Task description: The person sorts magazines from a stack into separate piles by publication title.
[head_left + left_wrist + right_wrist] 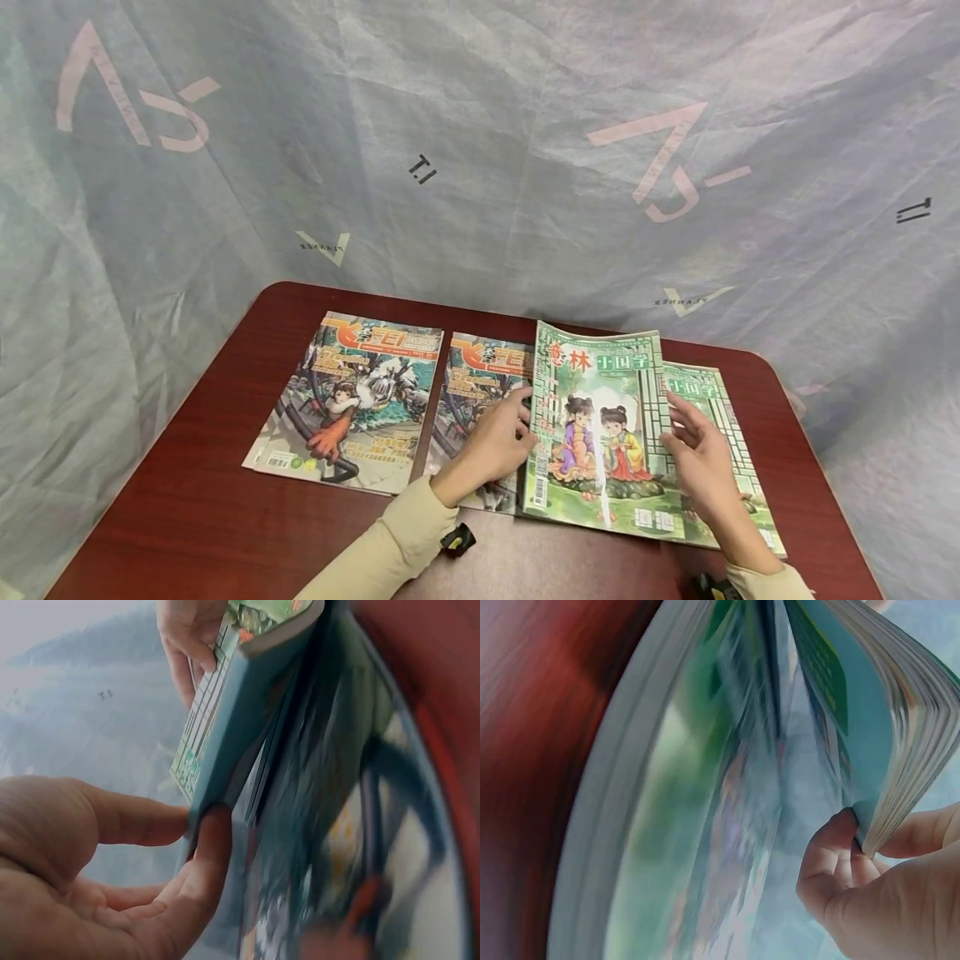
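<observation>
In the head view a green magazine (pixel 592 492), its cover showing two cartoon figures in robes, is held up between both hands. My left hand (pixel 495 437) pinches its spine edge; in the left wrist view the thumb and fingers of that hand (pixel 150 877) grip the spine. At the opposite edge my right hand (pixel 701 458) pinches the page side, and the right wrist view shows the thick pages (pixel 922 735) between its thumb and fingers. Partly hidden below lie another green magazine (pixel 738 425) on the right and an orange-titled magazine (pixel 468 400) on the left.
A second orange-titled magazine (pixel 360 400), apparently on top of another, lies at the left of the dark red table (pixel 187 450). Grey printed fabric (pixel 480 108) hangs behind and around the table.
</observation>
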A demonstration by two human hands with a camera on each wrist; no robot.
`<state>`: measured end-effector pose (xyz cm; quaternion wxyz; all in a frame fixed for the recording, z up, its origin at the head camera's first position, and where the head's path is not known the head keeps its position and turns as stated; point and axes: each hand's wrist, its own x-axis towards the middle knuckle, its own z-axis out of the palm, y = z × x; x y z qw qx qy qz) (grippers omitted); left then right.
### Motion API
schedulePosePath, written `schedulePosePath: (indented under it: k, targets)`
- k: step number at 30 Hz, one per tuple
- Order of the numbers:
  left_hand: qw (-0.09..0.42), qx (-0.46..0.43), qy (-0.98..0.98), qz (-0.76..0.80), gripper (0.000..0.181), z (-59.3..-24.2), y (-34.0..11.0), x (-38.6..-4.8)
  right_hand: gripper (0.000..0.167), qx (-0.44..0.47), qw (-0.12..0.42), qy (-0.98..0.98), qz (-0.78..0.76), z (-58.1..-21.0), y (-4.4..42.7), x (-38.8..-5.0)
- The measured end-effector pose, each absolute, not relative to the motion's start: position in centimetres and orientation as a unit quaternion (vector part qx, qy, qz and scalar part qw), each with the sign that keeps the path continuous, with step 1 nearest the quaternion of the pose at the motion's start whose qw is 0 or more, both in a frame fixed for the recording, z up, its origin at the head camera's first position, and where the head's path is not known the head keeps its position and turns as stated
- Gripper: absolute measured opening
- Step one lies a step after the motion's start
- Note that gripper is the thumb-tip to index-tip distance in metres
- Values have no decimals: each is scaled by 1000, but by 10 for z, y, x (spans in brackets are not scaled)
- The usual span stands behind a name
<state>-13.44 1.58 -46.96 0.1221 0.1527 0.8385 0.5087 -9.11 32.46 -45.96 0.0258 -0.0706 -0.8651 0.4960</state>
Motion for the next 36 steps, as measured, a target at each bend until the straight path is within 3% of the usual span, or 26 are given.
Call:
schedulePosePath:
  k: [13,23,36]
  targets:
    - [104,169,806,558,72,-483,72,-124,64,-69,45,-888,452,-466,383,-85]
    - [156,147,766,606,73,-482,104,-116,65,-105,64,-817,563,-473,419,-84]
    - [223,135,717,646,74,-487,127,-111,66,-90,38,-787,609,-479,460,-84]
